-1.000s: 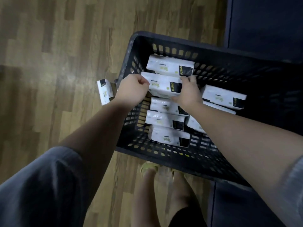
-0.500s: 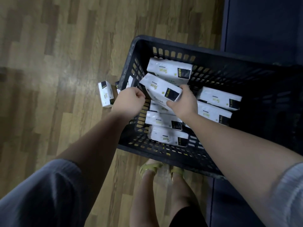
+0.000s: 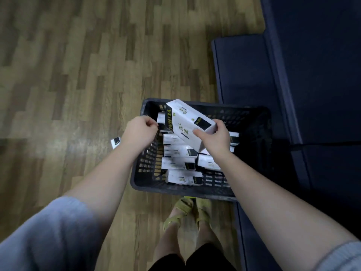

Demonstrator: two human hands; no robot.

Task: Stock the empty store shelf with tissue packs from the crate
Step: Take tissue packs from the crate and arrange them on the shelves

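Observation:
My right hand grips one end of a white tissue pack with a black label and green print. The pack is tilted and lifted above the black plastic crate on the floor. My left hand hovers over the crate's left rim with its fingers curled, a little apart from the pack's other end, and holds nothing. Several more tissue packs lie stacked in the crate's left half, partly hidden by the lifted pack and my right wrist.
One loose tissue pack lies on the wooden floor left of the crate. A dark blue shelf base stands to the right and behind the crate. My feet in yellow-green sandals stand just before the crate's near rim.
My right hand has lifted the tissue pack out of the crate and tilted it. My left hand has let go of its end. The view has pulled up and back.

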